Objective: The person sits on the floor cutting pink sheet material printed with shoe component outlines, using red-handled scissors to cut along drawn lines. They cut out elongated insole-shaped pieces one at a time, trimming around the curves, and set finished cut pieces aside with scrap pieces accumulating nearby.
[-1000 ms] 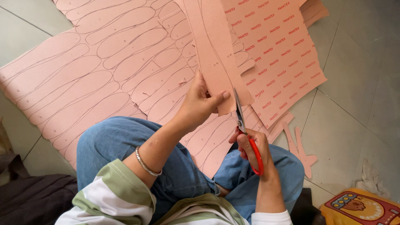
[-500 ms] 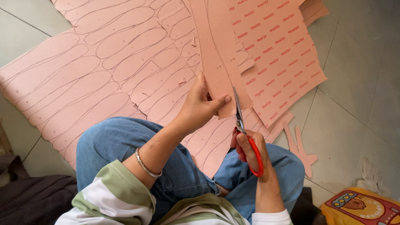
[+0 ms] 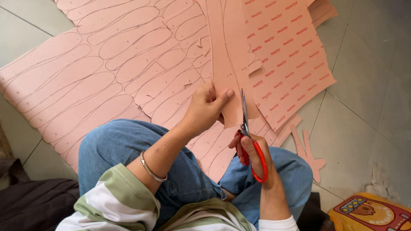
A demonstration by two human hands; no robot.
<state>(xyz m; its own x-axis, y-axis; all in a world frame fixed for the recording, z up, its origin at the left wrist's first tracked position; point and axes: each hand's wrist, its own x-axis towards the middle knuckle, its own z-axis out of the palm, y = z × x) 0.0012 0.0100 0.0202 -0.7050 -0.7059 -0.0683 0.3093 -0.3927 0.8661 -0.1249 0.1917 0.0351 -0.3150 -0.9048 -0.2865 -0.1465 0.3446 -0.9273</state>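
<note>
Pink sheet strip [image 3: 229,64] hangs upright in the centre of the view, pinched near its lower edge by the left hand [image 3: 206,112], whose thumb and fingers are closed on it. At about 3 o'clock from that hand, the scissors [image 3: 245,115] point toward 12 o'clock with the blades nearly together against the strip's right edge; the right hand [image 3: 251,150] has its fingers curled through the red handles [image 3: 259,164].

The left thumb tip sits just beside the blades, so a nick looks possible if the strip slides in the grip. The strip is long and floppy, and a bend could pull the cut off the drawn outline. Underneath, the large marked sheet [image 3: 98,72] lies over the jeans-clad knees [image 3: 128,145] and the tiled floor [image 3: 368,94]; low blades might catch it.
</note>
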